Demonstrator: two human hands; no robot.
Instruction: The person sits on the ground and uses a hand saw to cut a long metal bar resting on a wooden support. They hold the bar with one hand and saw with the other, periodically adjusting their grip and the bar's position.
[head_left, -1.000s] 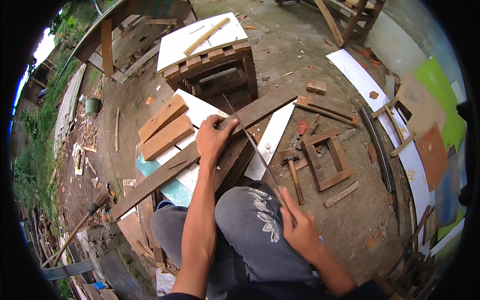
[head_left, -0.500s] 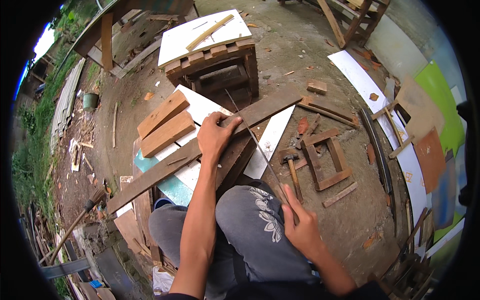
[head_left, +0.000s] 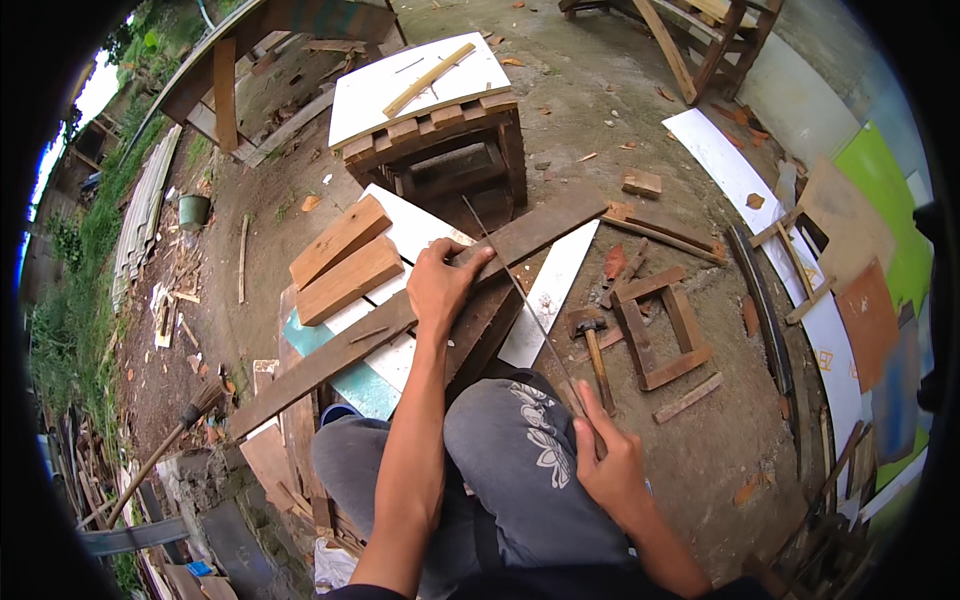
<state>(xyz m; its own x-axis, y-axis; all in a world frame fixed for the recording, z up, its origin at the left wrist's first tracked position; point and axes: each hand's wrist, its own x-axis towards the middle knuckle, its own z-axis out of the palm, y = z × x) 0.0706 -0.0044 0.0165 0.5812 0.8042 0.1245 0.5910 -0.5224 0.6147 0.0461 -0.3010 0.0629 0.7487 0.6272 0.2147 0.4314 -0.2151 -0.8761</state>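
Note:
A long brown plank (head_left: 320,368) lies slantwise across a dark wooden support (head_left: 484,328) in front of my knees. My left hand (head_left: 440,287) presses on it from above, fingers curled over the far side and thumb stretched toward the cut line. In my right hand (head_left: 612,468) is the handle of a handsaw, closed in my fingers. The thin saw blade (head_left: 539,328) crosses the plank just right of my left thumb, its tip pointing away from me. How deep it has cut I cannot tell.
Two wood pieces (head_left: 350,282) rest on white boards at left. A hammer (head_left: 597,365) and a small wooden frame (head_left: 677,380) lie on the ground at right. Ahead stands a wooden stool (head_left: 515,150) topped by a white board (head_left: 360,100). A broom (head_left: 150,450) leans at far left.
The whole view has shifted slightly, moving the scene right and down. My hands keep their holds on plank and saw; the saw's place across the plank looks almost the same.

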